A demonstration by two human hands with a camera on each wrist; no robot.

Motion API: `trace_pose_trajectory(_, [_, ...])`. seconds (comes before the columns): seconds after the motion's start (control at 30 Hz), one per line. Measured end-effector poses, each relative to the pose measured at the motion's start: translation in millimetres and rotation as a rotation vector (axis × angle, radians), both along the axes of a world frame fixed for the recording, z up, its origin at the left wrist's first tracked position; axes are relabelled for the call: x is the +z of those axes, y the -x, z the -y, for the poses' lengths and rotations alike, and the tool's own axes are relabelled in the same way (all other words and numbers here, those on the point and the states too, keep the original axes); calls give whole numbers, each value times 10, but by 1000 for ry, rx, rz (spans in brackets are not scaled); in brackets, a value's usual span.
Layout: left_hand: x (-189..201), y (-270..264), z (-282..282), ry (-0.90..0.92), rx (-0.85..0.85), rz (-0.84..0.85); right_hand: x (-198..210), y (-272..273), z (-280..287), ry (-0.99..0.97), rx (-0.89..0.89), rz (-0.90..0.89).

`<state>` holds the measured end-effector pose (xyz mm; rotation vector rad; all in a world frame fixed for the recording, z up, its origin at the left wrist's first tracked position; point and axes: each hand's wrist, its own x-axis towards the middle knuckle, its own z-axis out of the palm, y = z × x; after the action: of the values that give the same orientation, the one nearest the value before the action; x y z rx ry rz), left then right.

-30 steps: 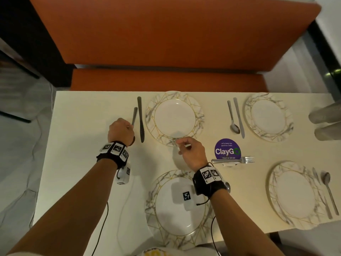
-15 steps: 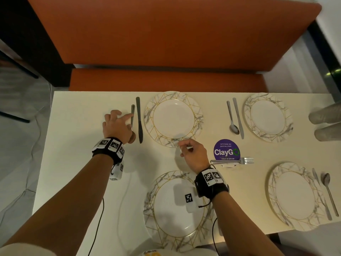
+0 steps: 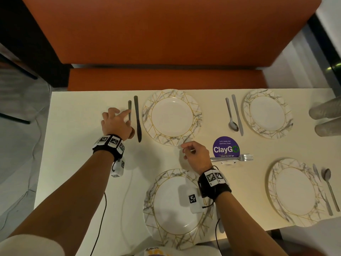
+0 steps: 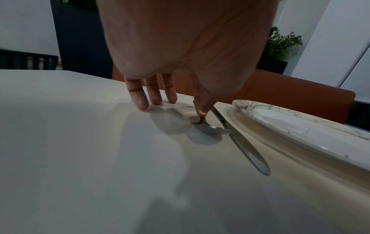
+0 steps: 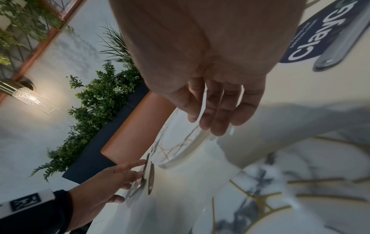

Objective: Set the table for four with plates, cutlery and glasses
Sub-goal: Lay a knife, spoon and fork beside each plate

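Observation:
Four marbled plates sit on the white table (image 3: 73, 145). Left of the far-left plate (image 3: 147, 115) lie a knife (image 3: 137, 119) and a spoon (image 3: 129, 108), side by side. My left hand (image 3: 118, 121) is spread over the spoon, index tip on its handle and thumb at its bowl; in the left wrist view the thumb presses the spoon (image 4: 208, 128) beside the knife (image 4: 246, 150). My right hand (image 3: 190, 152) hovers loosely curled at that plate's near rim and holds nothing. Its wrist is above the near-left plate (image 3: 153, 191).
A fork (image 3: 232, 158) lies by the purple ClayGo sign (image 3: 226, 146). The far-right plate (image 3: 247, 115) and near-right plate (image 3: 273, 191) each have a knife and spoon beside them. Two glasses (image 3: 324, 111) stand at the right edge. An orange bench (image 3: 166, 80) runs behind the table.
My left hand has uncurled from a fist over the spoon and spread its fingers, sliding a little toward the far edge. The spoon now lies straighter beside the knife. The right hand barely moved.

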<state>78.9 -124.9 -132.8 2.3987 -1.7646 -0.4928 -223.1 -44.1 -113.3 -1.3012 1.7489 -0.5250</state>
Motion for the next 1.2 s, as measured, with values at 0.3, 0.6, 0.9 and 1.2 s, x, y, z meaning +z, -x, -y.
trace_pose_trajectory(0.3, [30,13,2,-2,27,-40,-16,104,-42,-28,-16,-4])
trace_pose_trajectory(0.6, [295,241,-37,58,76,-118,108,380,-58,39,-56,2])
trace_pose_trajectory(0.9, [672,1509,-332,186,-167,-254,254,1226,-41,98,-89,-155])
trace_pose_trajectory(1.2, [372,3145,-691,-74,-406,-425,38,2236,-44,23,-9,-571])
